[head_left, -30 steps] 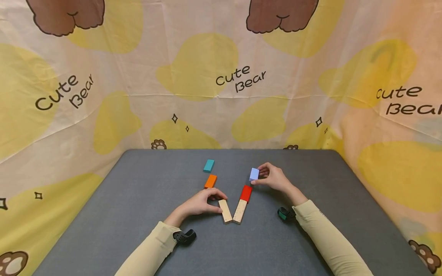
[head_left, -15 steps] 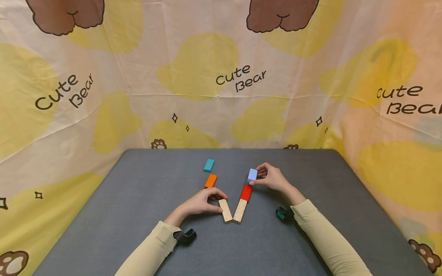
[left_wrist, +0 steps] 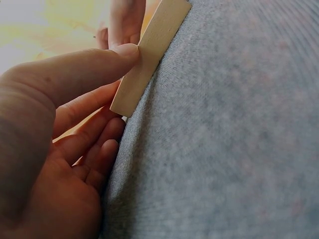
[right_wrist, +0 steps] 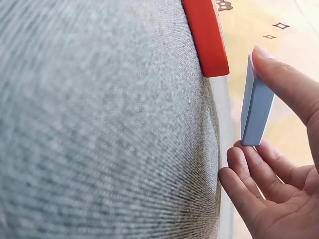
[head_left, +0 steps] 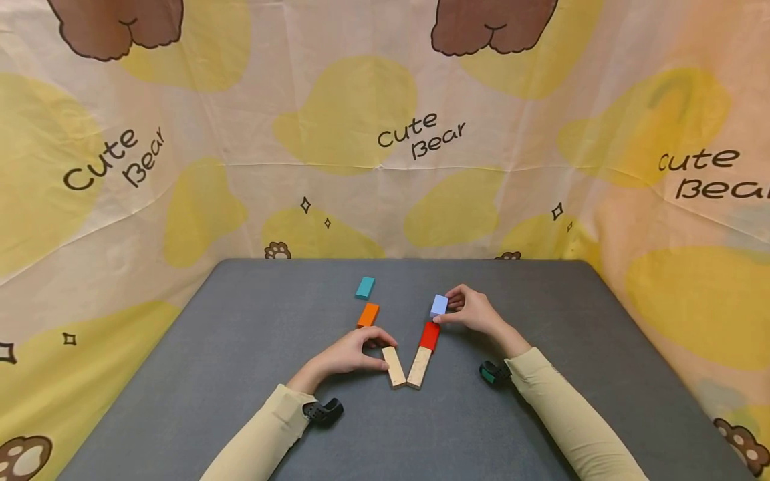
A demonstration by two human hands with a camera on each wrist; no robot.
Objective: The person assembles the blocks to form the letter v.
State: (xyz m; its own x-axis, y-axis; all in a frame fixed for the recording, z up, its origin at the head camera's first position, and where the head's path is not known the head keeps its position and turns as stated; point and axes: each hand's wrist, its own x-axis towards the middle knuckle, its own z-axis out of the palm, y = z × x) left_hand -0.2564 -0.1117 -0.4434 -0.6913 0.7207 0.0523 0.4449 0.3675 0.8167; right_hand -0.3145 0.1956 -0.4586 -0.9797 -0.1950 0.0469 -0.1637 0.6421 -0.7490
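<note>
A plain wooden block (head_left: 394,367) lies on the table, its near end against a second plain wooden block (head_left: 418,367), forming a V. My left hand (head_left: 349,352) pinches the first block at its far part; in the left wrist view the thumb presses its side, with fingers at the end. A red block (head_left: 430,337) continues the right side of the V. My right hand (head_left: 475,310) pinches a light blue block (head_left: 439,305) between thumb and fingers just beyond the red one. In the right wrist view the blue block (right_wrist: 257,107) stands off the table, apart from the red block (right_wrist: 207,37).
An orange block (head_left: 368,314), partly hidden by my left hand, lies beyond it. Farther back lies a teal block (head_left: 364,288). The grey table (head_left: 180,374) ends at a printed cloth (head_left: 337,113) behind and at the sides.
My right hand has shifted slightly left and nearer with the light blue block, bringing it closer to the red block's far end. The left hand and other blocks have stayed put.
</note>
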